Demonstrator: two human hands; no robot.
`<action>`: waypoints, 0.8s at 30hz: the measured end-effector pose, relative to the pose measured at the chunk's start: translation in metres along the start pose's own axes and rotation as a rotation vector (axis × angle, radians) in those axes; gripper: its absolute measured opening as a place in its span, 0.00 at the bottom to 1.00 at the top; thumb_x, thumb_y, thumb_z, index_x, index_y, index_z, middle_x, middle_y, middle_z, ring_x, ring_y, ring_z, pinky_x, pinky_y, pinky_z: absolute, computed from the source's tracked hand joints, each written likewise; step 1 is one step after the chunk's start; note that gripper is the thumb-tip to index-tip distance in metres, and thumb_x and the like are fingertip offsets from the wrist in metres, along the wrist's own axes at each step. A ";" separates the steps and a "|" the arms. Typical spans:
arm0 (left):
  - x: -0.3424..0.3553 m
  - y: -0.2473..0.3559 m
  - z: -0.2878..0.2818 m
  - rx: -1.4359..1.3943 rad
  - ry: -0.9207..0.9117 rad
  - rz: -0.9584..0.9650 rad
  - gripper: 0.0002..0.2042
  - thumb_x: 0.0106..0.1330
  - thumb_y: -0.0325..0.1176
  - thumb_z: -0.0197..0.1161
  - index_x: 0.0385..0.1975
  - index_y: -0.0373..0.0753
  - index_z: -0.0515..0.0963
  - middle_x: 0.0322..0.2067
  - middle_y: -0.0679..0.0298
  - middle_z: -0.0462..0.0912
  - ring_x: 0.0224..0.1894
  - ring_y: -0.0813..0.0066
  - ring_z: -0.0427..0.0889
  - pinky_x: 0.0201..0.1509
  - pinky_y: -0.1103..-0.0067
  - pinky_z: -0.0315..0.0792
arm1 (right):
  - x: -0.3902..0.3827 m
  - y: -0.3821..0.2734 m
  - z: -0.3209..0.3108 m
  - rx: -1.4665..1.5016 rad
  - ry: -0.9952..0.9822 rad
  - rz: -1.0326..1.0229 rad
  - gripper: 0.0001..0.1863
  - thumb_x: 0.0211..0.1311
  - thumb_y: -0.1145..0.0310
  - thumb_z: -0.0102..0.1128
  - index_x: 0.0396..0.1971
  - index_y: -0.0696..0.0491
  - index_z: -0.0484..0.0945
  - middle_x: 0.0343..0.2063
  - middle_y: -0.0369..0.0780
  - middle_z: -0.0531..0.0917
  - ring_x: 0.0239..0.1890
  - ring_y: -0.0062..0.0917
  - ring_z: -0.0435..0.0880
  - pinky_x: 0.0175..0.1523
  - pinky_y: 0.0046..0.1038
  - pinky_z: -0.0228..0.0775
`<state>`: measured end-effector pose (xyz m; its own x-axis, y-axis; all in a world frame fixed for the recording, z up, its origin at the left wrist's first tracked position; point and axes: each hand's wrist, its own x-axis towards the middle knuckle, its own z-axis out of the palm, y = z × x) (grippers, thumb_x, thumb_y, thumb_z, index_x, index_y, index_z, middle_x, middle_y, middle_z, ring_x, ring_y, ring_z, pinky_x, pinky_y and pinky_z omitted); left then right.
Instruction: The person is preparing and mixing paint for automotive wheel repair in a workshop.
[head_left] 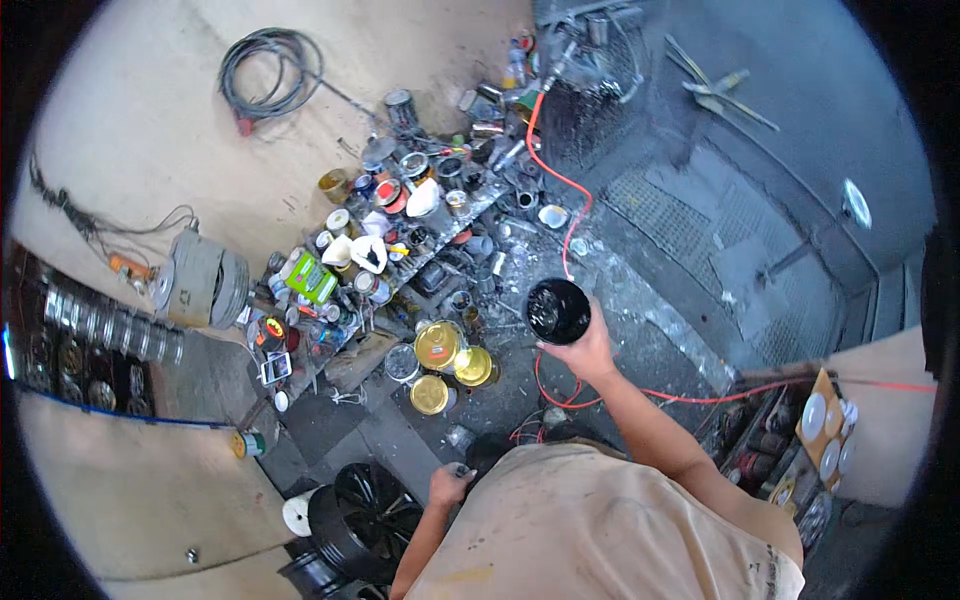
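My right hand is stretched out ahead, its fingers wrapped round a black cup. Glossy dark liquid shows inside the cup. Close to my body on the left, my left hand is closed; a small greyish thing shows at its fingers, too small to name. Left of the cup, several gold-lidded cans stand together on the floor. The red hose runs past the far side of the cup.
A cluttered bench with paint cans, cups and a green tin lies ahead to the left. Black wheel rims stand near my left side. A shelf is at the right. Hose loops lie on the floor.
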<state>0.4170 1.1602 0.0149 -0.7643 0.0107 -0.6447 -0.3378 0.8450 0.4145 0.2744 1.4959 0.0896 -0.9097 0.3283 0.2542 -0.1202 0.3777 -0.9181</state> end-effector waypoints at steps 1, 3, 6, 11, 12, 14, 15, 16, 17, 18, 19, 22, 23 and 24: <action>0.003 -0.005 0.002 0.007 0.014 -0.005 0.15 0.54 0.44 0.66 0.32 0.38 0.81 0.28 0.52 0.82 0.32 0.59 0.82 0.38 0.70 0.72 | 0.000 -0.005 -0.004 0.027 0.014 0.003 0.45 0.28 0.65 0.79 0.53 0.58 0.65 0.49 0.47 0.72 0.53 0.38 0.72 0.59 0.35 0.63; 0.008 -0.021 0.005 0.009 0.010 -0.055 0.15 0.55 0.44 0.64 0.33 0.38 0.81 0.30 0.52 0.82 0.34 0.58 0.82 0.39 0.69 0.73 | 0.001 -0.014 -0.014 -0.005 0.033 -0.173 0.47 0.28 0.65 0.79 0.54 0.57 0.64 0.51 0.48 0.71 0.54 0.40 0.71 0.60 0.37 0.62; 0.027 -0.048 0.012 0.192 -0.041 -0.123 0.16 0.58 0.45 0.59 0.34 0.37 0.81 0.34 0.52 0.82 0.37 0.56 0.82 0.42 0.68 0.74 | 0.004 -0.026 -0.033 -0.066 0.064 -0.226 0.49 0.26 0.64 0.79 0.55 0.56 0.64 0.51 0.47 0.71 0.56 0.41 0.69 0.61 0.38 0.59; 0.034 -0.103 0.011 0.515 -0.164 -0.115 0.20 0.59 0.48 0.54 0.34 0.36 0.81 0.40 0.51 0.81 0.44 0.54 0.80 0.48 0.67 0.73 | 0.015 -0.043 -0.048 -0.161 0.101 -0.355 0.50 0.27 0.61 0.79 0.57 0.55 0.63 0.54 0.47 0.69 0.57 0.42 0.68 0.62 0.39 0.58; 0.028 -0.111 0.010 0.414 -0.052 -0.151 0.21 0.57 0.49 0.56 0.34 0.36 0.81 0.39 0.50 0.81 0.45 0.54 0.80 0.49 0.68 0.73 | 0.016 -0.046 -0.050 -0.167 0.084 -0.345 0.50 0.27 0.61 0.79 0.57 0.55 0.63 0.54 0.47 0.69 0.57 0.42 0.68 0.62 0.39 0.58; 0.023 -0.118 0.010 0.304 0.060 -0.187 0.22 0.56 0.51 0.58 0.34 0.35 0.81 0.39 0.49 0.81 0.45 0.54 0.80 0.49 0.68 0.73 | 0.019 -0.050 -0.051 -0.143 0.121 -0.385 0.50 0.27 0.61 0.78 0.57 0.55 0.63 0.54 0.47 0.70 0.57 0.42 0.68 0.62 0.39 0.58; 0.020 -0.119 0.010 0.306 0.082 -0.217 0.23 0.56 0.52 0.58 0.34 0.34 0.81 0.38 0.48 0.81 0.45 0.54 0.80 0.49 0.68 0.73 | 0.019 -0.052 -0.052 -0.147 0.098 -0.375 0.50 0.27 0.61 0.78 0.57 0.55 0.63 0.54 0.47 0.70 0.57 0.42 0.68 0.62 0.39 0.58; 0.017 -0.117 0.011 0.312 0.074 -0.265 0.24 0.55 0.53 0.58 0.34 0.33 0.80 0.37 0.48 0.81 0.44 0.54 0.80 0.49 0.68 0.73 | 0.020 -0.054 -0.052 -0.166 0.103 -0.376 0.49 0.27 0.62 0.78 0.57 0.55 0.63 0.54 0.47 0.70 0.57 0.42 0.68 0.62 0.39 0.58; 0.014 -0.114 0.012 0.299 0.105 -0.251 0.24 0.55 0.53 0.58 0.34 0.33 0.80 0.37 0.48 0.81 0.44 0.54 0.80 0.49 0.68 0.73 | 0.021 -0.055 -0.052 -0.179 0.134 -0.410 0.49 0.27 0.62 0.78 0.56 0.55 0.63 0.53 0.47 0.70 0.57 0.42 0.68 0.62 0.39 0.59; 0.012 -0.111 0.014 0.254 0.132 -0.283 0.24 0.55 0.52 0.60 0.34 0.33 0.80 0.37 0.48 0.81 0.44 0.54 0.80 0.49 0.67 0.73 | 0.021 -0.057 -0.053 -0.186 0.100 -0.382 0.49 0.27 0.62 0.78 0.56 0.55 0.63 0.53 0.47 0.70 0.57 0.42 0.68 0.62 0.39 0.59; 0.010 -0.107 0.016 0.203 0.119 -0.352 0.23 0.54 0.51 0.61 0.33 0.32 0.80 0.37 0.48 0.81 0.43 0.53 0.80 0.49 0.67 0.73 | 0.022 -0.058 -0.052 -0.197 0.097 -0.377 0.50 0.26 0.62 0.79 0.56 0.55 0.63 0.53 0.47 0.70 0.57 0.42 0.68 0.61 0.38 0.60; 0.008 -0.096 0.026 0.213 0.029 -0.369 0.23 0.53 0.49 0.63 0.33 0.31 0.80 0.39 0.46 0.80 0.45 0.52 0.79 0.49 0.67 0.72 | 0.025 -0.062 -0.051 -0.221 0.093 -0.380 0.50 0.25 0.62 0.80 0.56 0.55 0.63 0.53 0.47 0.70 0.56 0.42 0.69 0.61 0.38 0.61; 0.007 -0.095 0.031 0.198 0.046 -0.375 0.23 0.53 0.49 0.63 0.33 0.31 0.80 0.39 0.46 0.80 0.45 0.52 0.79 0.49 0.67 0.72 | 0.026 -0.062 -0.050 -0.239 0.112 -0.387 0.50 0.25 0.62 0.80 0.56 0.55 0.63 0.53 0.47 0.70 0.56 0.42 0.69 0.61 0.38 0.61; 0.006 -0.094 0.037 0.168 0.012 -0.333 0.22 0.53 0.49 0.63 0.33 0.31 0.80 0.39 0.45 0.80 0.45 0.51 0.79 0.48 0.67 0.73 | 0.027 -0.062 -0.048 -0.232 0.093 -0.390 0.50 0.25 0.62 0.80 0.56 0.55 0.63 0.53 0.47 0.70 0.56 0.42 0.69 0.61 0.38 0.61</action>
<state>0.4644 1.1005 -0.0519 -0.6343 -0.2846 -0.7188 -0.4748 0.8772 0.0716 0.2763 1.5232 0.1687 -0.7738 0.1954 0.6025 -0.3441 0.6689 -0.6589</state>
